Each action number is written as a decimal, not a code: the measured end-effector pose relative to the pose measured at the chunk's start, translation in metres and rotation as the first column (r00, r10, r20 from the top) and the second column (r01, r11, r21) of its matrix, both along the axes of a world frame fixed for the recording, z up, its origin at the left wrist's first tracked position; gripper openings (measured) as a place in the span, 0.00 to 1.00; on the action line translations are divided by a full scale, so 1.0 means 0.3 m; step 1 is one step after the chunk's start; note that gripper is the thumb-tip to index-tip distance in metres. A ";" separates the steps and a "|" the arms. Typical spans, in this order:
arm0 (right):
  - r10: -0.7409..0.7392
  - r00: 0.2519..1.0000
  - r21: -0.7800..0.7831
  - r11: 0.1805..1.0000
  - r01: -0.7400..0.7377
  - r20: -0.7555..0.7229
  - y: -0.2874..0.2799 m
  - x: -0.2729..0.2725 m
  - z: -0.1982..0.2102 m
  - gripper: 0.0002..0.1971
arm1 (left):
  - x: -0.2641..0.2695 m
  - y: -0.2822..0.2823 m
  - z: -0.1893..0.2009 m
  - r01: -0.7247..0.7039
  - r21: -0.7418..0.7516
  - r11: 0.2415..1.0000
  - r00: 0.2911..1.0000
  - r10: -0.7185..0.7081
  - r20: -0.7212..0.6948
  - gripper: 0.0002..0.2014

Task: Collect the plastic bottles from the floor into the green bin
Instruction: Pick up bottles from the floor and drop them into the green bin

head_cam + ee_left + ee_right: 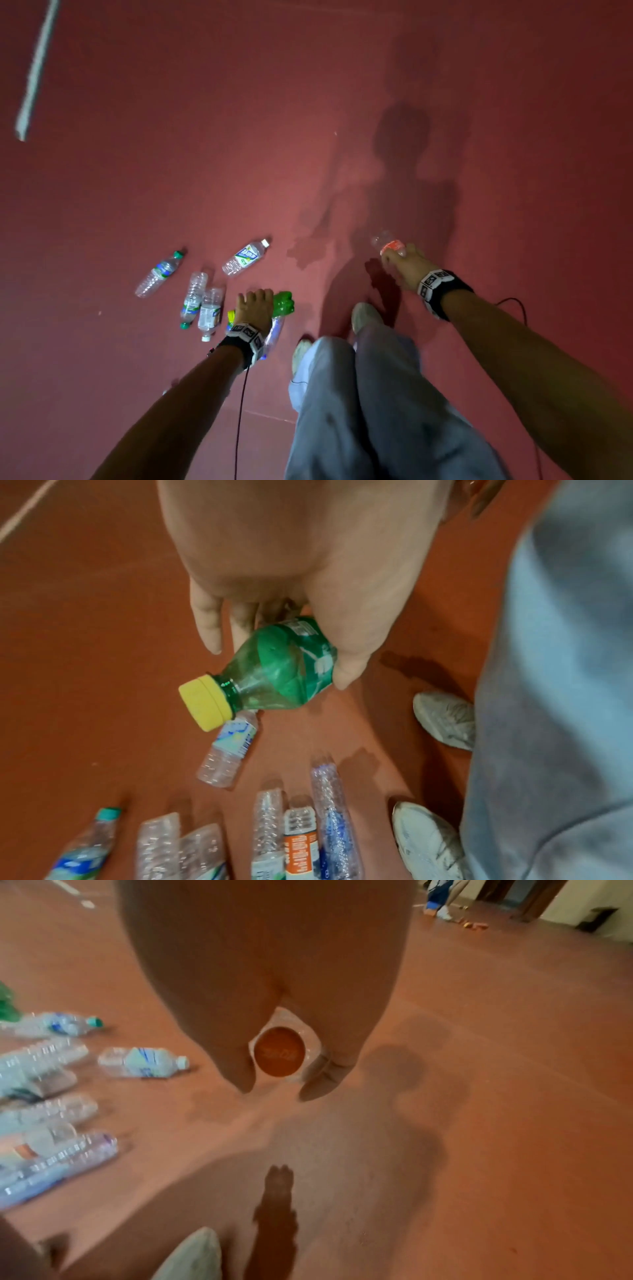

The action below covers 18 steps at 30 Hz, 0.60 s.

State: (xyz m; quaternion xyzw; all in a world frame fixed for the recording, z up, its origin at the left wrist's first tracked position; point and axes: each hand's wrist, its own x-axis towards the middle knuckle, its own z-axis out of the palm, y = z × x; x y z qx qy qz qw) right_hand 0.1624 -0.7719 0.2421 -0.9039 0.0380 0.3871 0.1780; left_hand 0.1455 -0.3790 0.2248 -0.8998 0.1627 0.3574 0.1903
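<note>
My left hand (255,308) grips a green bottle (282,303) with a yellow cap (205,703), held above the red floor; the wrist view shows fingers and thumb wrapped round the green bottle (287,666). My right hand (404,263) holds a clear bottle with an orange label (388,244), seen end-on with its orange cap (279,1051) between thumb and fingers. Several clear bottles lie on the floor: one with a green cap (159,274), one with a white cap (245,257), two side by side (202,306). No green bin is in view.
My legs in grey trousers and pale shoes (364,317) stand just right of the bottle cluster. A white line (36,68) crosses the floor far left. In the right wrist view another person's feet (441,904) and small objects are far off by a wall.
</note>
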 end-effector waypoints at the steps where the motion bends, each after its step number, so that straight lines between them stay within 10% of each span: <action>1: -0.022 1.000 0.003 1.000 0.022 0.019 -0.005 0.006 0.096 0.29 | 0.017 -0.016 0.125 -0.006 0.018 1.000 1.000 0.006 0.007 0.28; 6: -0.363 0.916 0.246 0.916 0.317 0.171 0.007 0.001 0.557 0.33 | 0.092 -0.107 0.690 -0.175 -0.088 0.981 0.974 0.185 0.132 0.29; 11: -0.773 0.634 0.481 0.563 0.672 0.019 0.127 0.000 1.010 0.44 | 0.145 -0.212 1.149 -0.472 -0.348 0.810 0.851 0.521 0.061 0.34; 18: -0.908 0.419 0.754 0.256 0.605 -0.027 0.210 0.013 1.449 0.38 | 0.187 -0.321 1.620 -0.422 -0.722 0.549 0.769 0.639 0.036 0.31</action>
